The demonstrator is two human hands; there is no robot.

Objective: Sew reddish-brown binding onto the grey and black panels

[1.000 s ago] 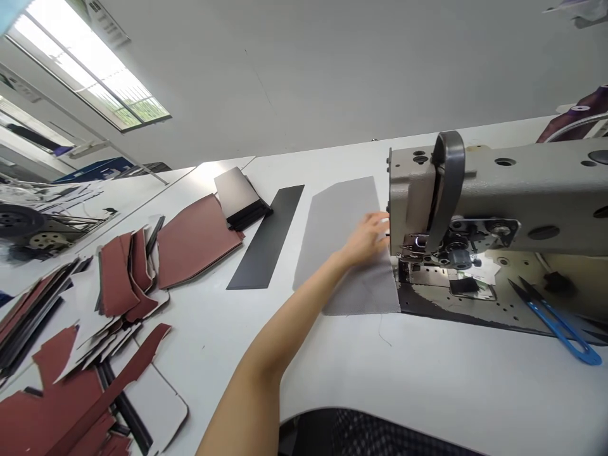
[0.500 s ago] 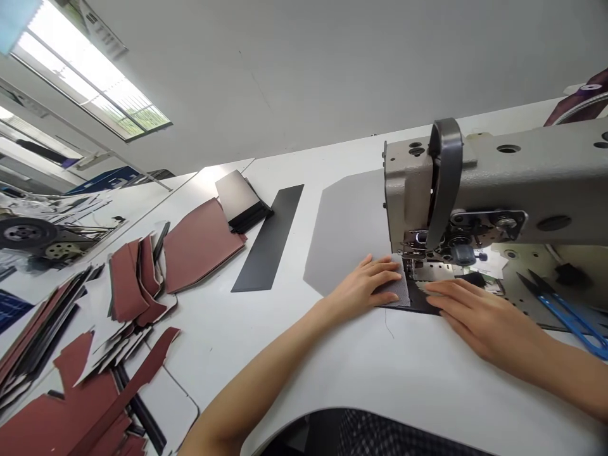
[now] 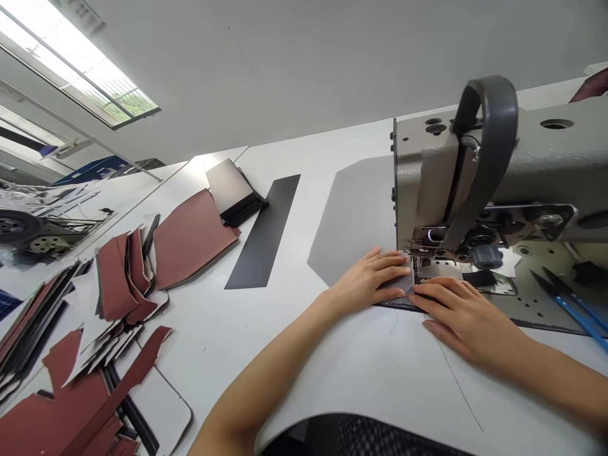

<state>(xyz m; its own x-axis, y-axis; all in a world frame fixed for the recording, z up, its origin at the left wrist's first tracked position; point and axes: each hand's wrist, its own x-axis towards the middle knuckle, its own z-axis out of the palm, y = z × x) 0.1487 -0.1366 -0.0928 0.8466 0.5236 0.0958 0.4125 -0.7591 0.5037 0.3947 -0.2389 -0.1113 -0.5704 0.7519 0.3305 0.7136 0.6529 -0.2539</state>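
My left hand (image 3: 373,280) lies flat, fingers apart, on a small grey mesh-textured piece (image 3: 407,285) with a dark lower edge. That piece lies at the needle area of a sewing machine (image 3: 441,164), partly hidden by my fingers. My right hand (image 3: 468,316) has its fingers stretched out, with the fingertips touching the right side of the same piece. A larger grey sheet (image 3: 351,215) spreads beyond my left hand and passes out of sight behind the machine head. From near my right hand a loose dark thread (image 3: 458,380) trails over the white table.
Blue-handled thread snips (image 3: 572,310) lie on the machine bed at right. A black strip (image 3: 263,237), a stack of dark panels (image 3: 232,193) and reddish-brown panels (image 3: 190,240) lie to the left. Reddish-brown offcuts (image 3: 61,405) crowd the lower left. The wall (image 3: 304,69) stands behind the table.
My right hand has moved left to the grey piece, covering the dark strip seen before. A longer thread now trails below it. The view has shifted, bringing the machine head closer.
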